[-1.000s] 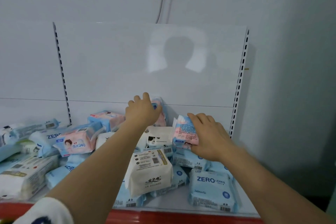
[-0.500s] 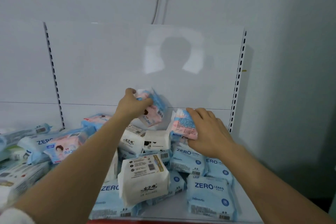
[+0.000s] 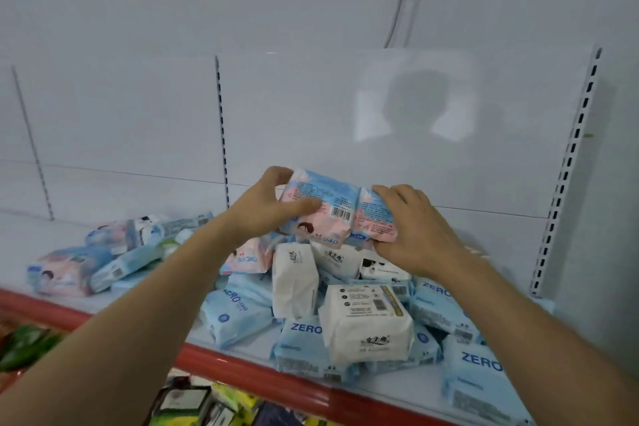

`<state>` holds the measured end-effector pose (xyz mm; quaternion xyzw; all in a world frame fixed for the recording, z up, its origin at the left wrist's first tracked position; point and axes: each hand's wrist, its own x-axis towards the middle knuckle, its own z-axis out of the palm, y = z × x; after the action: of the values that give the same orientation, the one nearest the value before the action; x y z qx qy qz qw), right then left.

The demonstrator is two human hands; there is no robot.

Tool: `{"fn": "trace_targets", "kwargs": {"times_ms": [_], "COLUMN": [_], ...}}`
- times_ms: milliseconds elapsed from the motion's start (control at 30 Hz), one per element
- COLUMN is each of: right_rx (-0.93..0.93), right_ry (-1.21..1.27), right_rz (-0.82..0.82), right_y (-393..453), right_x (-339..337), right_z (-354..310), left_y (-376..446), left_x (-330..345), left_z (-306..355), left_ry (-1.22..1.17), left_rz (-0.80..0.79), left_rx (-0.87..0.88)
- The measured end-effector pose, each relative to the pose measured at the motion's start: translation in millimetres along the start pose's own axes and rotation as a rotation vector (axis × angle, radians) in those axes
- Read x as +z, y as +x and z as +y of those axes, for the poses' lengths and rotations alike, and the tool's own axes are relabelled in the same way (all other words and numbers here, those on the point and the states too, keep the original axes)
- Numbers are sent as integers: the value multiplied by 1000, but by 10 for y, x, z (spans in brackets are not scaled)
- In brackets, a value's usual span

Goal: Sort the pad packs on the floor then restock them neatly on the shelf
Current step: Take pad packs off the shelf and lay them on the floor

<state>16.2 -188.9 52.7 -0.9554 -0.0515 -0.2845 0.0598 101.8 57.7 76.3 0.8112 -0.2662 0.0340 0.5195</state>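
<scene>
White shelf with its red front edge carries a heap of pad packs toward the right end. Above the heap, near the back panel, left hand grips one pink-and-blue pack (barcode facing us); right hand clasps a second pack, the two touching.

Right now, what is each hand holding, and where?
Left hand grips a pink-and-blue pad pack by its left end; right hand grips a second pink-and-blue pack at its right end.

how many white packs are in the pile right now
4 that I can see: white pack in front, white pack standing left, white pack behind it, white pack under the right hand. More may be hidden.
</scene>
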Motion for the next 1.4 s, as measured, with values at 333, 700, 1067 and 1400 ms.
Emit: {"fn": "trace_targets", "kwargs": {"times_ms": [333, 700, 1067, 1400], "right_rx": [-215, -464, -781, -915], "right_ry": [-16, 52, 178, 315], "right_rz": [-7, -66, -174, -357], "right_y": [430, 896, 1446, 2332], "right_x": [343, 1163, 2298, 3724], "right_z": [-1312, -4036, -6479, -8345], "left_y": [-691, -2195, -3271, -3395], "left_x": [-1171, -3311, -4993, -6422], "left_z": [-476, -1509, -2584, -3817], "left_ry": [647, 870, 1136, 1298], "left_rz": [31, 342, 370, 387], "left_rx": [198, -46, -408, -736]}}
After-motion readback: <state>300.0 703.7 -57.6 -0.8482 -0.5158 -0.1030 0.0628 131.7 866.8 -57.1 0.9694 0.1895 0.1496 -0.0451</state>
